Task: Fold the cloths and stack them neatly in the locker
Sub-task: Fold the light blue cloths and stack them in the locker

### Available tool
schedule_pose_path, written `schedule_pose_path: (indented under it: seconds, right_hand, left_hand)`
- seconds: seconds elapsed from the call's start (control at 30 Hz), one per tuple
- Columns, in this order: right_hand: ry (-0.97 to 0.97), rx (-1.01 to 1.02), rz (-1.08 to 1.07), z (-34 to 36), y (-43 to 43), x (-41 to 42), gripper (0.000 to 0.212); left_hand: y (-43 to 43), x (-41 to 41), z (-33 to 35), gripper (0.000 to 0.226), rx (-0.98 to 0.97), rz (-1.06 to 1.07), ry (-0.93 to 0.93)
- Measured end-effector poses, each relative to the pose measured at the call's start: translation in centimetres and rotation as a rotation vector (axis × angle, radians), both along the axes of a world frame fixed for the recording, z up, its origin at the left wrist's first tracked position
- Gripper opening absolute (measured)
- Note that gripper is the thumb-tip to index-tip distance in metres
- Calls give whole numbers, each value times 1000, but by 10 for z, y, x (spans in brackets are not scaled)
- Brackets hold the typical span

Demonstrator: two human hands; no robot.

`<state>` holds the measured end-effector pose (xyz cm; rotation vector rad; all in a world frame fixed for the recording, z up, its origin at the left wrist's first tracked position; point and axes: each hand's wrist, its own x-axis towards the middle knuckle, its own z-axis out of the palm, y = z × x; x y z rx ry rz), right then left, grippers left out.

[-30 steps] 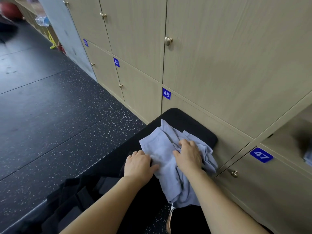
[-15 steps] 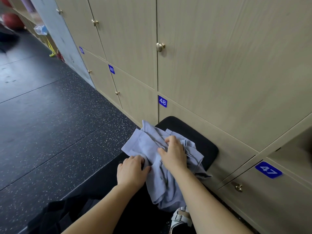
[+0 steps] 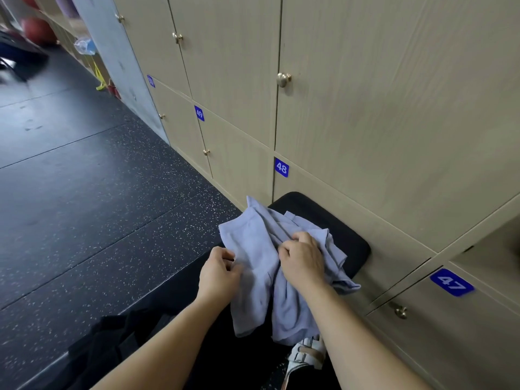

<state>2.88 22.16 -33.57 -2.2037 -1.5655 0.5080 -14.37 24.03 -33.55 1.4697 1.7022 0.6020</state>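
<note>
Head view: a crumpled pale-blue cloth (image 3: 253, 243) lies on the far end of the black padded table (image 3: 346, 237), against the lockers (image 3: 365, 108), its near end hanging over the table's edge. The left hand (image 3: 219, 273) pinches the cloth's left border. The right hand (image 3: 302, 258), which lay flatter on the fabric a second ago, now has its fingers (image 3: 305, 238) clamped on a gathered ridge at the middle, so the fold is probably only starting and nothing is ready to stack.
</note>
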Motion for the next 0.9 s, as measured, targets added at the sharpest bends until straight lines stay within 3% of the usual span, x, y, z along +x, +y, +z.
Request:
schedule_pose_path:
  seconds: [0.13, 0.23, 0.37, 0.53, 0.73, 0.83, 0.9]
  right_hand:
    - [133, -4, -18, 9, 2, -8, 40]
    - [167, 71, 5, 10, -3, -7, 31]
    - [440, 217, -109, 31, -7, -3, 37]
    - [694, 353, -184, 84, -22, -5, 14]
    - [768, 514, -203, 147, -45, 1, 21]
    - [721, 591, -213, 178, -59, 3, 26]
    - [693, 640, -218, 199, -70, 4, 31]
  left_hand:
    - [0, 0, 3, 19, 20, 34, -80]
    - [-2, 0, 10, 18, 22, 92, -166]
    - [-3, -6, 34, 16, 89, 137, -332]
    - [-9, -7, 89, 26, 90, 19, -622]
    - [-21, -11, 153, 22, 278, -191, -294]
    - [-31, -14, 187, 6, 380, -272, -212]
    - [-37, -15, 205, 7, 402, -315, -198]
